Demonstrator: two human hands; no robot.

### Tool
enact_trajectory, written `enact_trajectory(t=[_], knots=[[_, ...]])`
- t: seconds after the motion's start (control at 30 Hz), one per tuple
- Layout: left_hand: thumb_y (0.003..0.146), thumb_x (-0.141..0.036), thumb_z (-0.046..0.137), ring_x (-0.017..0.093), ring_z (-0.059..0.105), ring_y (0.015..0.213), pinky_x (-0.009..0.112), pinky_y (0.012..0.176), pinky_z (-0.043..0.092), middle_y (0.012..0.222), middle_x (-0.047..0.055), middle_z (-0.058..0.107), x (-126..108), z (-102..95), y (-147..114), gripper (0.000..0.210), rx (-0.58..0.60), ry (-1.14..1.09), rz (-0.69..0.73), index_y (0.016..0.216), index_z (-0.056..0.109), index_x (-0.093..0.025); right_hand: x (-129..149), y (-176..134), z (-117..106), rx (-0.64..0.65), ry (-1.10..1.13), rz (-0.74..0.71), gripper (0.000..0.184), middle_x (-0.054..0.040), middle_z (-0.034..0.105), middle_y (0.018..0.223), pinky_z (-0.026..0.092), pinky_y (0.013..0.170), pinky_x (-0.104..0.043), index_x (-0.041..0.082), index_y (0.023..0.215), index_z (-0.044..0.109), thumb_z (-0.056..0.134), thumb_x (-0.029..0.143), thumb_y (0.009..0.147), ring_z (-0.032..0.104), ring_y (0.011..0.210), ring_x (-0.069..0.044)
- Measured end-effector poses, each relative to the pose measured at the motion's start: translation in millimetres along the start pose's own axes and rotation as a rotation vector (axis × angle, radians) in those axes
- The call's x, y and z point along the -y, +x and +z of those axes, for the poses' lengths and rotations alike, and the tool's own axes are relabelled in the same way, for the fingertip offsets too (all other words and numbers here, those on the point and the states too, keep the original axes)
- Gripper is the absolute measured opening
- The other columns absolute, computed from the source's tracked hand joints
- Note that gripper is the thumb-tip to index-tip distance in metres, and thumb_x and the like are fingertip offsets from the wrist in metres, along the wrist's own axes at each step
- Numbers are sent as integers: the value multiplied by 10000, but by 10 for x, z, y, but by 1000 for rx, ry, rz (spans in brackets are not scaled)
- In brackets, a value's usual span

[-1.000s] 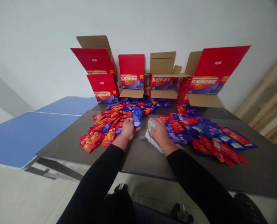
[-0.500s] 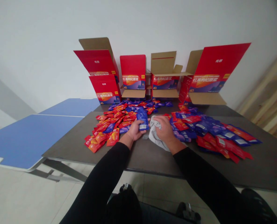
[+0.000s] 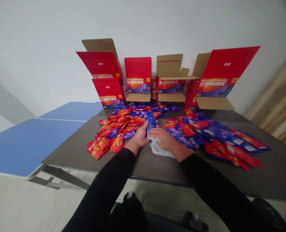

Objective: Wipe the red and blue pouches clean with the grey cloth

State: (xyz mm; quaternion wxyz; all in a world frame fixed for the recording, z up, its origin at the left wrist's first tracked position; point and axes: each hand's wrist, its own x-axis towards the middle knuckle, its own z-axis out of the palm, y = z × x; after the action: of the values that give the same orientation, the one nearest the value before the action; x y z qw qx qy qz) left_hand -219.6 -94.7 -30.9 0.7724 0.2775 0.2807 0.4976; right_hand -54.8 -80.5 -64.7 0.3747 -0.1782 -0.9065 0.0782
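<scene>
My left hand is closed on a blue pouch, which stands up from the fingers above the table's middle. Bunched in my right hand is a grey cloth, pressed against the pouch's lower end; part of the cloth trails onto the tabletop. The right fingers cover the pouch's bottom. Red pouches mixed with blue ones are heaped just left of my left hand. Another heap of blue pouches and red ones spreads to the right of my right hand.
Open red cartons line the back of the dark table against the wall. A large carton's raised flap leans out at the right. A blue table adjoins on the left. Wooden boards stand at far right.
My right hand has moved left with the cloth, from beside the pouch onto its lower end. The pouch in my left hand has shifted slightly to the right.
</scene>
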Motion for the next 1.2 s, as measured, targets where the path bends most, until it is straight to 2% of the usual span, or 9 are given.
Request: enact_trajectory(t=[0.13, 0.37, 0.67, 0.83, 1.0, 1.2], knots=[[1009, -490, 496, 195, 701, 742, 349, 797, 571, 947, 118, 743, 14, 4, 2, 482, 27, 14, -58, 1225, 697, -110, -23, 2, -19, -21, -20, 54, 518, -59, 738, 1221, 468, 1102, -504, 243, 1133, 734, 523, 49, 702, 641, 1188, -254], [998, -428, 544, 223, 732, 795, 344, 808, 572, 938, 135, 754, 89, -97, 45, 411, 30, 67, -159, 1178, 697, -91, -85, -26, -68, -203, -136, 180, 555, -73, 741, 1193, 486, 1052, -466, 200, 1147, 732, 482, 29, 681, 641, 1116, -272], [1010, -396, 524, 196, 715, 705, 321, 667, 591, 910, 121, 745, 94, -161, 65, 367, 32, 142, -214, 1174, 682, -108, -120, -15, -130, -310, -207, 337, 458, -88, 736, 1163, 446, 1080, -493, 198, 1116, 732, 518, 67, 732, 625, 1115, -281], [1001, -384, 543, 199, 705, 684, 305, 592, 580, 902, 130, 734, 84, -159, 37, 352, 46, 170, -211, 1175, 674, -107, -120, -12, -157, -351, -221, 451, 459, -98, 718, 1178, 432, 1084, -505, 205, 1144, 717, 510, 79, 754, 599, 1146, -294], [1010, -403, 515, 216, 713, 721, 308, 599, 572, 918, 146, 727, 72, -146, 19, 382, 89, 171, -199, 1205, 655, -107, -169, -23, -196, -438, -236, 527, 430, -114, 707, 1156, 438, 1074, -514, 195, 1130, 710, 496, 88, 773, 595, 1123, -302], [1022, -484, 432, 240, 714, 832, 341, 671, 569, 987, 173, 726, -1, -106, 22, 489, 72, 51, -161, 1223, 653, -97, -168, -33, -203, -527, -242, 514, 404, -124, 696, 1157, 460, 1074, -508, 181, 1128, 694, 505, 101, 780, 603, 1124, -297]])
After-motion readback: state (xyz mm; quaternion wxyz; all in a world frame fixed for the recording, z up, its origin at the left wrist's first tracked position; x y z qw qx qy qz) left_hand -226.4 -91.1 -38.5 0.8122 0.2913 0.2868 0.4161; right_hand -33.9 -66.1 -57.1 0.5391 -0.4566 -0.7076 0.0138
